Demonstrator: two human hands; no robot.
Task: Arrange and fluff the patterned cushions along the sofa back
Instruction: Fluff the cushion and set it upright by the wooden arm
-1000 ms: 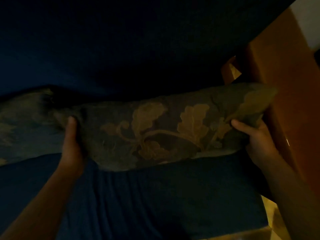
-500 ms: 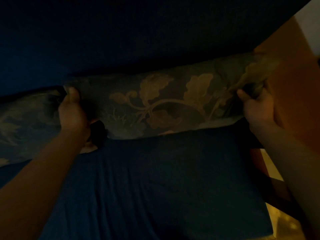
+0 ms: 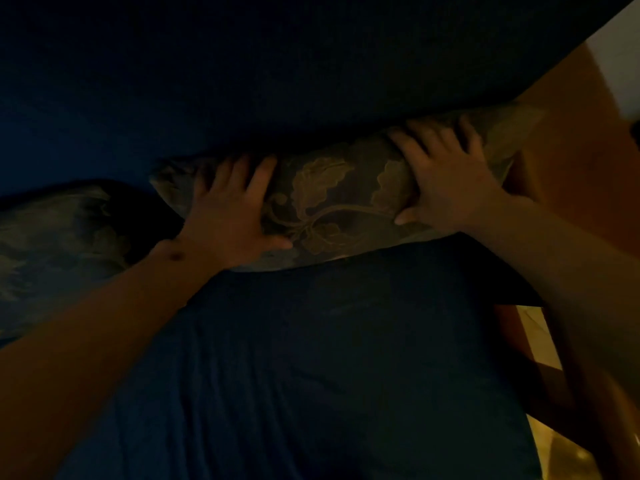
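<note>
A: What's changed vs a sec ago?

B: Both hands have let go of the ends. A sec ago they pinched the dark olive fabric cushion with the pale leaf-and-vine pattern [image 3: 332,202] by its two corners, holding it up off the seat. Now the left hand [image 3: 232,216] lies flat on the cushion's left part, fingers spread, thumb at the lower edge, not gripping. The right hand [image 3: 446,178] is spread over the right part, fingers curled over the top, thumb under the front; pressing more than clutching, imo.

A: And where's the cushion sit now?

B: Pushed into the crease where the dark blue sofa back [image 3: 242,81] meets the dark blue seat cushion [image 3: 311,358]. Its lower edge rests on the seat, its top touches the back. Its right corner is close to the orange-brown wooden side panel [image 3: 571,150].

A: So it's placed?

B: Looks so. The carry is done, and this reads as the pat/fluff step. A 2nd patterned cushion, greyish and v. dim [image 3: 59,244], lies just to the left, flatter on the seat. Prob next in line for standing up. The light's poor, so can't tell its detail.
</note>
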